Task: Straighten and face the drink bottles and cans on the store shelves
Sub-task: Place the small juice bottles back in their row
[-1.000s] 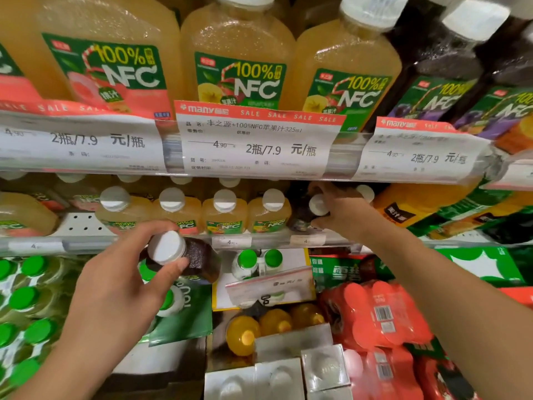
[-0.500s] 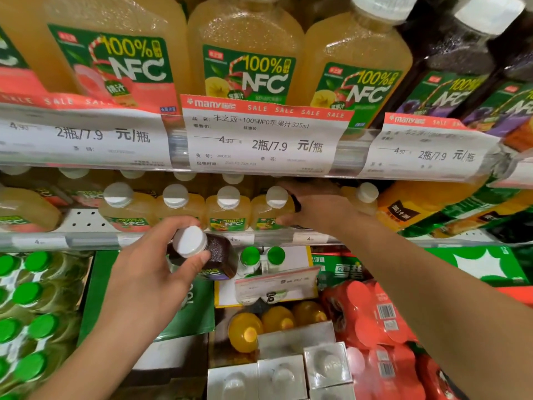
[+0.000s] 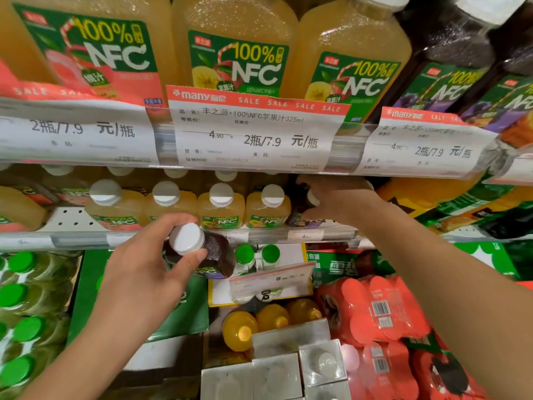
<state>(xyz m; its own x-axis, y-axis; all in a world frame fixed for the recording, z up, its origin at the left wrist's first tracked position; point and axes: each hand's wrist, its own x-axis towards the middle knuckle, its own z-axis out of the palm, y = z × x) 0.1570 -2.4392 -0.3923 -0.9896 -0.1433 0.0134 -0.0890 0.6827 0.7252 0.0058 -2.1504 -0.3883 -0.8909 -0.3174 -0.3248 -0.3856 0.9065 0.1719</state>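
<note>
My left hand [image 3: 144, 267] grips a small dark juice bottle [image 3: 215, 252] with a white cap, held in front of the middle shelf's rail. My right hand [image 3: 337, 203] reaches into the middle shelf and curls round another dark bottle [image 3: 300, 219] with a purple label, at the right end of a row of small yellow NFC juice bottles [image 3: 220, 207]. Most of that dark bottle is hidden by my fingers. Large NFC bottles [image 3: 236, 53] stand on the top shelf.
Sale price tags [image 3: 253, 131] hang along the top shelf's rail. Below are green-capped bottles [image 3: 17, 290], a green carton [image 3: 92, 287], orange bottles [image 3: 239, 330], red shrink-wrapped packs [image 3: 372, 310] and silver boxes [image 3: 277, 373]. Orange and green packs [image 3: 461, 203] lie at the right.
My left hand has carried its dark bottle up and to the right, closer to the middle shelf. My right hand stayed in the shelf, shifting left and then back right on the other dark bottle.
</note>
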